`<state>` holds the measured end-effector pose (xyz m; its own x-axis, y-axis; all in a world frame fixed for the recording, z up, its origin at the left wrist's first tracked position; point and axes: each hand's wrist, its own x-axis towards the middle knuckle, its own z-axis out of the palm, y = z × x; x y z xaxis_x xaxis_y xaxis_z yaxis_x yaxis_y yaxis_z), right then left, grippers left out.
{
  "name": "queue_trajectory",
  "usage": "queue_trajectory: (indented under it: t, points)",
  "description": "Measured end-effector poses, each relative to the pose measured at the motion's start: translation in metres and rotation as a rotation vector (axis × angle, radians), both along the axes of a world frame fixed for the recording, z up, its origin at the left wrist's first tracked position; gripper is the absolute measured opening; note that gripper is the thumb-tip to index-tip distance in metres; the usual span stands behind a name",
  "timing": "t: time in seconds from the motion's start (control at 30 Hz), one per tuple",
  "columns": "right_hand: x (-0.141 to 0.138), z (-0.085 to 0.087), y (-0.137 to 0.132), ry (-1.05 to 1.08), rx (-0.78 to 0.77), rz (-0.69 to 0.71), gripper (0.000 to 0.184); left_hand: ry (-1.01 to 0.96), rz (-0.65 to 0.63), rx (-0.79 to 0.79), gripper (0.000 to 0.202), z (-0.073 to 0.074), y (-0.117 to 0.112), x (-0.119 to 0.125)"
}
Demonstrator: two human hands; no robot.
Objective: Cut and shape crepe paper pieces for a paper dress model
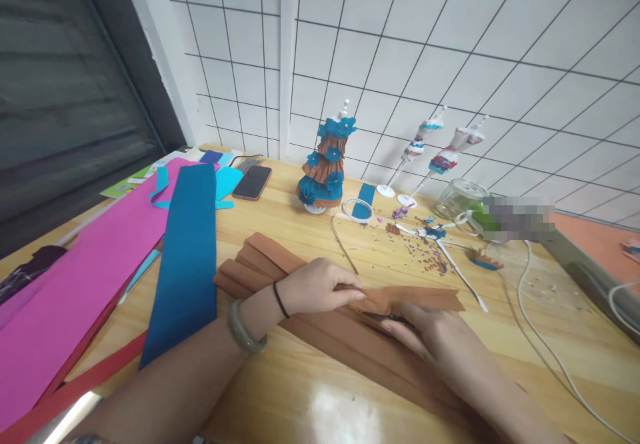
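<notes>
A long strip of brown crepe paper point(270, 257), folded into pleats, lies across the wooden table point(300, 391). My left hand point(320, 287) presses down on the pleats, fingers closed together on the top fold. My right hand point(435, 341) lies just to the right on the same paper and holds a thin dark tool point(387, 317) against the fold; I cannot make out what the tool is. A jade bangle point(245, 327) and a black hair tie circle my left wrist.
Pink point(75, 284), blue point(187, 257) and red point(65, 394) paper strips lie at the left. A phone point(252, 182) and a small mannequin in a brown and blue paper dress point(325, 167) stand behind. Two more mannequins point(453, 147), a glass jar point(457, 197), tape rolls, scraps and a white cable point(540, 337) sit at the right.
</notes>
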<state>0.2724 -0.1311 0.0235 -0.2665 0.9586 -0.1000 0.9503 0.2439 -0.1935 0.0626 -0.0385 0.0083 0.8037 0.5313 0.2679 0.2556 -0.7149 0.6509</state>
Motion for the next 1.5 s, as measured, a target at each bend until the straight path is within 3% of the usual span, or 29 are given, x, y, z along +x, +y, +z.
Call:
queue_trajectory:
  t: [0.9,1.5]
  points:
    - [-0.0025,-0.0004,-0.0010,0.057,0.085,0.034,0.031,0.001,0.001,-0.012,0.020,-0.0003,0.0005,-0.0001]
    - [-0.0079,0.0008,0.0045,-0.042,0.079,0.053,0.031,-0.044,-0.012,0.016,0.019,-0.0012,0.0013,0.0011]
